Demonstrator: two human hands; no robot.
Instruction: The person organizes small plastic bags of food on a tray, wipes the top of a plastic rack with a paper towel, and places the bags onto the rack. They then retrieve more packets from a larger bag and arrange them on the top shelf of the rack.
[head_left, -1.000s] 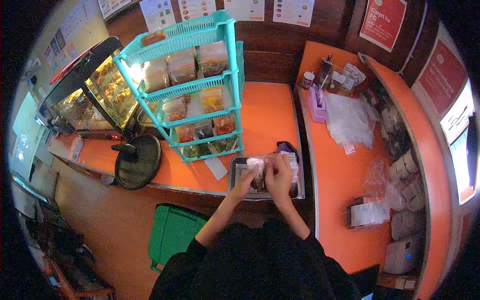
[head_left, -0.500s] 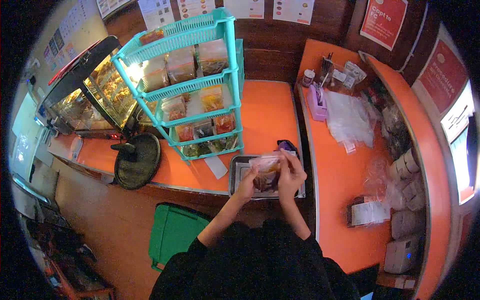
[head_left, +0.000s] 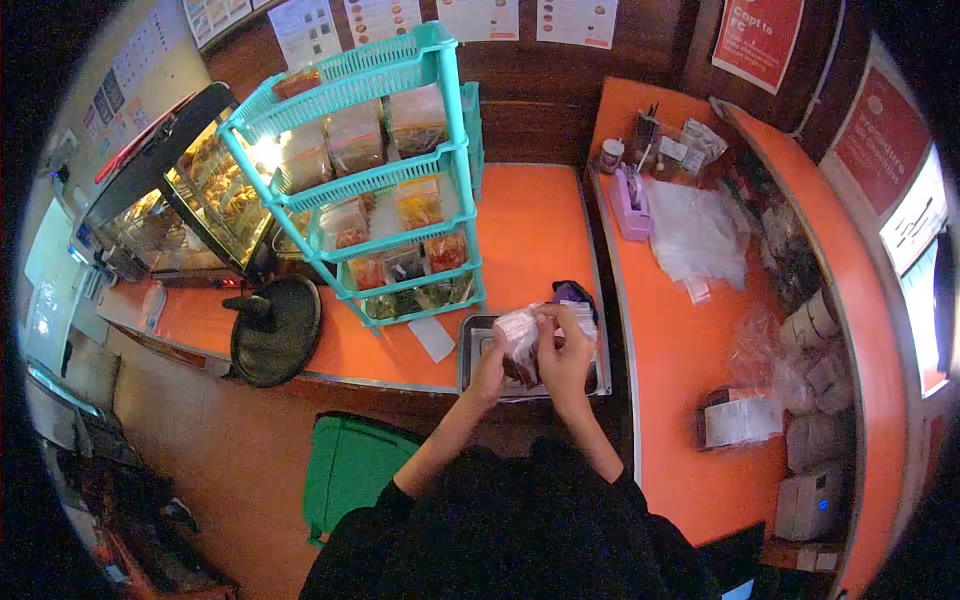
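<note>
Both hands, left (head_left: pixel 490 368) and right (head_left: pixel 566 352), pinch a filled bag (head_left: pixel 522 335) above the tray (head_left: pixel 470 352); its top between the fingers looks unsealed.

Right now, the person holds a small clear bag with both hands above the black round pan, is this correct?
Not quite. In the head view both hands, left hand and right hand, hold the clear bag above the metal tray, not the black round pan, which sits farther left.

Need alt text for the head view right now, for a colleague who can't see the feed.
Both hands, left hand and right hand, hold a small clear plastic bag with dark contents over a metal tray on an orange counter. A turquoise plastic rack of filled bags stands behind the tray.
</note>
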